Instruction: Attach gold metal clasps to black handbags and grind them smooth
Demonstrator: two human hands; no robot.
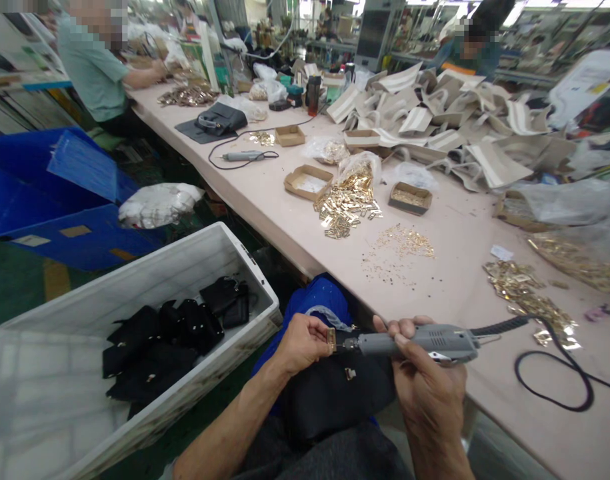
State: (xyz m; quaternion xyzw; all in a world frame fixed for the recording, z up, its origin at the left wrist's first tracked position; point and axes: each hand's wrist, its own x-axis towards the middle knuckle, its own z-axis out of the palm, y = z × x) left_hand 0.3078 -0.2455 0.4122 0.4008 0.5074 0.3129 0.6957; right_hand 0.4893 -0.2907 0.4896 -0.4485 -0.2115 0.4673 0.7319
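My right hand (427, 380) is wrapped round a grey electric screwdriver (419, 344), held level with its tip pointing left. The tip meets a small gold metal clasp plate (331, 340), which my left hand (302, 343) pinches between thumb and fingers. Below both hands a black bag (335, 397) rests on my lap, with a small metal lock piece (351, 375) on its front. Whether the plate is joined to the bag's flap, I cannot tell. From the screwdriver's back end a black cord (549, 327) runs right across the table.
A white bin (229, 233) with black bags (149, 347) stands at left, beside a blue crate (59, 227). On the table (295, 230) lie gold plates (347, 203), tiny screws (405, 240), cardboard boxes (309, 183) and beige bag pieces (435, 120). A second screwdriver (242, 156) lies farther back. Two people work beyond.
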